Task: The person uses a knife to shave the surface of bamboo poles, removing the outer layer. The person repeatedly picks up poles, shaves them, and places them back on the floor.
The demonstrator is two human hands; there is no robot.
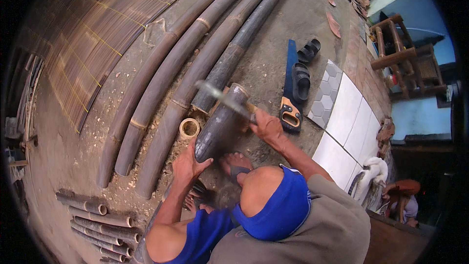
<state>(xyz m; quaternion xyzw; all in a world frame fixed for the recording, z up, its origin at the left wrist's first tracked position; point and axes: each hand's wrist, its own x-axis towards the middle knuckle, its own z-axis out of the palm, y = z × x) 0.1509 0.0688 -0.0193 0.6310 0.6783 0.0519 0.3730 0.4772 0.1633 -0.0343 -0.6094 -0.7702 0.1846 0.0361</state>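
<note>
My left hand (187,163) is wrapped round the near end of a short, dark bamboo section (217,129), which is tilted up above the floor in front of my feet. In my right hand (268,129) is the handle of a knife (225,99) with a long blade, smeared by motion. Its blade crosses the far end of the section; whether it touches the bamboo I cannot tell. Close beside the section, a pale cut bamboo ring (189,128) lies on the ground. Just beyond it are several long bamboo poles (183,85), side by side.
A handsaw (290,80) and black sandals (301,80) lie to the right, beside white tiles (337,149). Short bamboo pieces (105,227) are grouped at the lower left. A slatted mat (97,29) spreads at the upper left. Another person (403,203) is at the far right.
</note>
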